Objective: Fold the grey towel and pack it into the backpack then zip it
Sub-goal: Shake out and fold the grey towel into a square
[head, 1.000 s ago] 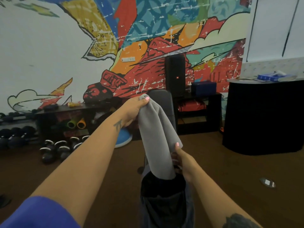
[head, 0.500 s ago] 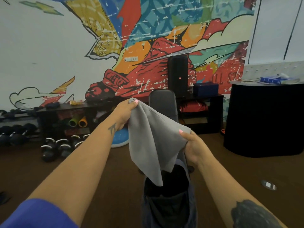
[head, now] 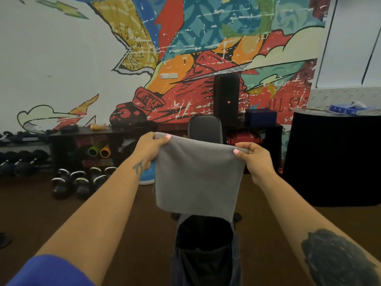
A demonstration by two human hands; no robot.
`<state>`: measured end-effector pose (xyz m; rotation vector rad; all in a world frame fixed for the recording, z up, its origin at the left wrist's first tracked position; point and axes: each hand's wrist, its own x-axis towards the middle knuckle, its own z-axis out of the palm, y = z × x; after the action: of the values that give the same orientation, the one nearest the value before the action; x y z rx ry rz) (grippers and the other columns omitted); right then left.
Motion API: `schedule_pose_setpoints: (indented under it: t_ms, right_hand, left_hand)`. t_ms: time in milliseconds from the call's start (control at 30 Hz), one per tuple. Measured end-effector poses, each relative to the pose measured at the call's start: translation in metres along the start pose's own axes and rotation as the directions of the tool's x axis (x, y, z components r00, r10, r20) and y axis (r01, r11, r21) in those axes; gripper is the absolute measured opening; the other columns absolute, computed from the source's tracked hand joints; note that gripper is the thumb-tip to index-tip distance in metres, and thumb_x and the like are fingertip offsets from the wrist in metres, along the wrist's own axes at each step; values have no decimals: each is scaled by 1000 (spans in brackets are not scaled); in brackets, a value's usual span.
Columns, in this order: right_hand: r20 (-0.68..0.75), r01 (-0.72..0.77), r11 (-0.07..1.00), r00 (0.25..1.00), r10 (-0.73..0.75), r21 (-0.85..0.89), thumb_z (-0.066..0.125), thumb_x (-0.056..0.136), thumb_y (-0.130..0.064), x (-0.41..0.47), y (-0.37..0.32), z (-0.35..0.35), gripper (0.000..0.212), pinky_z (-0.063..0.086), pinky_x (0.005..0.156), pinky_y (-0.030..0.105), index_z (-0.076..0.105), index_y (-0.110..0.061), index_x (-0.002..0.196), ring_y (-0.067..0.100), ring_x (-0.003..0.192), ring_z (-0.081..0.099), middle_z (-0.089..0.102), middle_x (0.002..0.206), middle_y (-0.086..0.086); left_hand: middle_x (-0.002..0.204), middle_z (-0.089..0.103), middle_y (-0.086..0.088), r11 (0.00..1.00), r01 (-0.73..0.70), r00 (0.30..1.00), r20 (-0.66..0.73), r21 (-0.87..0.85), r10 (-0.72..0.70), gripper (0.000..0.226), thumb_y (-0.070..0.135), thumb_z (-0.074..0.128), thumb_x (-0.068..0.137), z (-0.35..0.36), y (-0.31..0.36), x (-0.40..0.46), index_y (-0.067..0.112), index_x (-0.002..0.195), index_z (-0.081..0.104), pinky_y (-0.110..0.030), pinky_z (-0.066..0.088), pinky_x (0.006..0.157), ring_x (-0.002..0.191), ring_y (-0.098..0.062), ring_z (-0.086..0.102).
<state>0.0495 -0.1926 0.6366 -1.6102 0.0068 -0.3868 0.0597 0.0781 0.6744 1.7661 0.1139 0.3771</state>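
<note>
Left hand (head: 151, 148): pinching grey towel (head: 198, 176) top left corner.
Right hand (head: 256, 159): pinching top right corner.
Towel: mid-frame, hanging above open backpack (head: 204, 250).
Advice: keep edge taut, match corners when halving.

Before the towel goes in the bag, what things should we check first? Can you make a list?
1. Left hand pinches its top corner of the towel: ok.
2. Right hand pinches the other top corner: ok.
3. Towel hangs flat with no bunching between the hands: ok.
4. Towel is folded small enough to fit: cannot tell; it looks about as wide as the opening.
5. Backpack is unzipped and its mouth gapes open: ok.
6. Backpack sits right under the towel's bottom edge: ok.
</note>
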Motion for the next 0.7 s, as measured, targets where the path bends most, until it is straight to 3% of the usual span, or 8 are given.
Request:
schedule_pose_setpoints:
  t_ms: [67, 167, 200, 300, 400, 500, 700]
  right_hand:
    - [4, 14, 1000, 1000, -14, -19, 68, 86, -12, 3, -6, -4, 14, 43, 69, 14, 67, -16, 99, 15, 99, 58, 66, 104, 2]
    - [21, 33, 998, 999, -32, -47, 68, 85, -11, 7, -12, -9, 13, 39, 68, 10, 69, -15, 98, 11, 95, 56, 64, 98, -3]
    - [19, 37, 998, 999, -36, -56, 68, 85, -11, 8, -13, -11, 14, 40, 73, 12, 69, -14, 99, 11, 96, 55, 64, 98, -4]
    - [-3, 36, 996, 999, -37, -85, 67, 86, -12, 9, -15, -14, 22, 40, 87, 23, 69, -12, 108, 13, 101, 52, 62, 104, -2]
    - [-24, 40, 994, 999, -43, -105, 68, 85, -12, 10, -14, -18, 26, 42, 91, 27, 68, -11, 111, 14, 103, 52, 62, 106, -1]
    - [-66, 53, 984, 996, -65, -171, 70, 84, -14, 9, -13, -21, 24, 45, 93, 30, 70, -12, 108, 13, 101, 53, 62, 104, -2]
    - [-165, 53, 967, 982, -96, -248, 73, 81, -16, 8, -15, -22, 10, 45, 81, 26, 72, -15, 91, 13, 95, 55, 65, 94, -2]
  left_hand:
    - [101, 62, -5, 999, -20, 999, -31, 31, 21, 32, 35, 70, 82, 1, -1, -1, 12, 102, 59, -38, 50, 79, 94, -23, 58]
    - [116, 53, -5, 998, -41, 996, -76, 51, 45, 56, 31, 73, 81, 1, 1, -6, 16, 128, 45, -39, 44, 93, 108, -22, 50]
    - [119, 53, -6, 996, -65, 996, -61, 67, 69, 55, 29, 72, 82, 1, 2, -8, 20, 129, 45, -38, 43, 95, 112, -22, 51]
    - [117, 60, -1, 984, -119, 992, 53, 134, 112, 25, 23, 68, 85, 1, 5, -15, 25, 110, 64, -37, 46, 92, 115, -22, 52]
    - [115, 64, 0, 967, -148, 985, 121, 207, 125, 24, 17, 70, 83, 1, 6, -21, 17, 107, 70, -30, 44, 93, 114, -16, 53]
    - [117, 67, -3, 926, -185, 982, 91, 329, 164, 28, 21, 73, 80, 2, 6, -24, 14, 108, 72, -33, 45, 101, 111, -16, 55]
    - [102, 70, -3, 894, -203, 976, 9, 400, 217, 15, 22, 74, 80, 9, 11, -31, 15, 93, 75, -38, 50, 97, 98, -15, 57]
